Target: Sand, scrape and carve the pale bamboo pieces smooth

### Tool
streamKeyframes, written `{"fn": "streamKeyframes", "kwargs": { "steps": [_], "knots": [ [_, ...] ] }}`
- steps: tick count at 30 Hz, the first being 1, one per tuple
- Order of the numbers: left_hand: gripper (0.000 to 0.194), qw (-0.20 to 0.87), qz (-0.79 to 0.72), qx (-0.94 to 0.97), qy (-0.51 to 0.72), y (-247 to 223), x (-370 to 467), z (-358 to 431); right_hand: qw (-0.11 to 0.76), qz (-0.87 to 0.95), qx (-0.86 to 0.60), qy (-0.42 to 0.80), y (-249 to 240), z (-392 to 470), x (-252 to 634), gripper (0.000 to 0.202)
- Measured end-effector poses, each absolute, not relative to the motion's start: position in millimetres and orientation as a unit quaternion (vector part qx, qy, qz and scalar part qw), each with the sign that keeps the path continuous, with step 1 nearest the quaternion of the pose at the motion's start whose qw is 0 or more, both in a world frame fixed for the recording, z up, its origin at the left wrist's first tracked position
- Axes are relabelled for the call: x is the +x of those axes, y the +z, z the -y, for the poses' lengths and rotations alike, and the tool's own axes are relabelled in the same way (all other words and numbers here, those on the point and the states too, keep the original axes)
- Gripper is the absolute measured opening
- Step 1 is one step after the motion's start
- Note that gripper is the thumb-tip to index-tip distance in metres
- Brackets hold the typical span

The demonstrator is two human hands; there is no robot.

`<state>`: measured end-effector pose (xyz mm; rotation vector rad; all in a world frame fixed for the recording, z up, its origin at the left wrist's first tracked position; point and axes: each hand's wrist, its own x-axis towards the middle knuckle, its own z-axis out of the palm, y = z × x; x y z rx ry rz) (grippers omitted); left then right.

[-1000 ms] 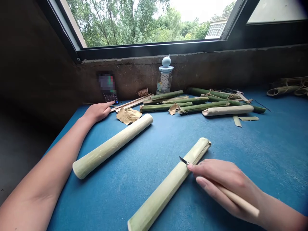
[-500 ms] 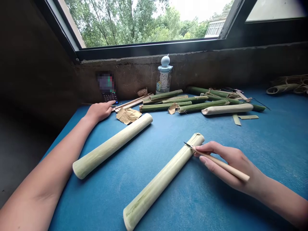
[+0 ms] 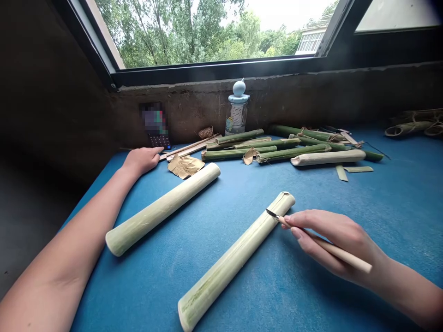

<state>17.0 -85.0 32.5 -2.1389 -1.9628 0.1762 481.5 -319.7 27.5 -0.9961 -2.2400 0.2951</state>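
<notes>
In my right hand (image 3: 332, 242), fingers closed, is a small carving knife (image 3: 325, 244) with a pale wooden handle and a dark slanted blade. Its blade is at the upper part of a peeled bamboo piece (image 3: 235, 263), which lies diagonally and has a lengthwise line along its top. My left hand (image 3: 141, 159) reaches to the far left, index finger stretched to the lower edge of a phone (image 3: 158, 140) propped against the wall. Nothing shows in that hand. Between my arms lies a second peeled bamboo piece (image 3: 162, 210).
Several green bamboo pieces (image 3: 294, 152) and wood strips (image 3: 194, 148) lie along the back of the blue table (image 3: 138, 286). A crumpled brown paper (image 3: 185, 166) lies behind the second piece. A blue-lidded bottle (image 3: 237, 110) stands by the wall, below the window. More bamboo (image 3: 408, 128) lies far right.
My right hand has shifted slightly right and down with the knife. The left index finger has drawn back a little on the phone. Both peeled bamboo pieces stay in place.
</notes>
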Motion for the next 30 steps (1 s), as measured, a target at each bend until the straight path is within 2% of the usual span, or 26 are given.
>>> {"fn": "streamKeyframes", "kwargs": {
  "steps": [5,9,18,30],
  "knots": [
    [0.06,0.105,0.681,-0.722,0.056,33,17,85,0.329,0.846,-0.405,0.109,29,320,481,0.018],
    [0.059,0.103,0.686,-0.718,0.056,34,18,87,0.327,0.862,-0.37,0.114,28,321,480,0.024],
    [0.057,0.137,0.679,-0.721,0.023,35,29,96,0.33,0.849,-0.395,0.12,28,317,483,0.024],
    [0.074,0.097,0.709,-0.697,0.037,48,41,82,0.301,0.87,-0.375,0.108,24,318,476,0.027]
  ]
}}
